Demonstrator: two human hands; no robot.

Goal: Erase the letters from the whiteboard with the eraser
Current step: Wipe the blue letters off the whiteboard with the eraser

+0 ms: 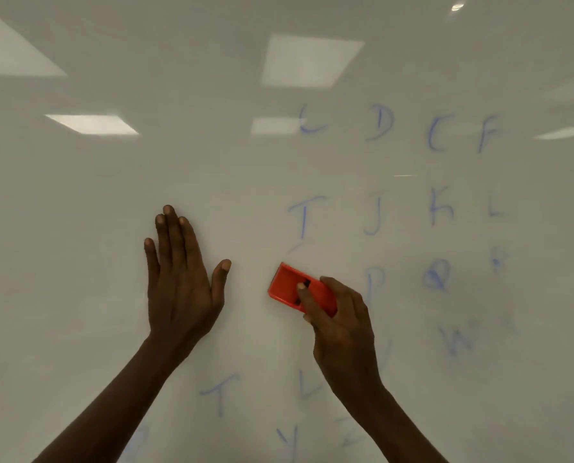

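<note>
The whiteboard (78, 195) fills the whole view; its glossy surface carries pale reflections of ceiling lights (309, 60); its left half is bare, and blue letters (379, 123) stand in rows over the right and lower parts, some sharp, some faint or smeared.

The left arm (111, 402) rises from the lower left corner, forearm straight, wrist in line; the left hand (182, 282) lies flat against the board, back toward the camera; the four fingers are extended upward and held close together, the thumb set apart to the right; it holds nothing.

The right arm (389, 419) rises from the lower right edge and angles up and leftward; the right hand (339, 322) is curled around the eraser (295, 289), back of the hand toward the camera; the index finger lies across the eraser's upper face, the thumb sits at its lower edge.

The eraser is a red rectangular block, tilted with its free end pointing up and left; it sits on the board between the two hands, just below the letter T (304, 215) and left of the letter P (375, 282); its right end is covered by the hand.
</note>
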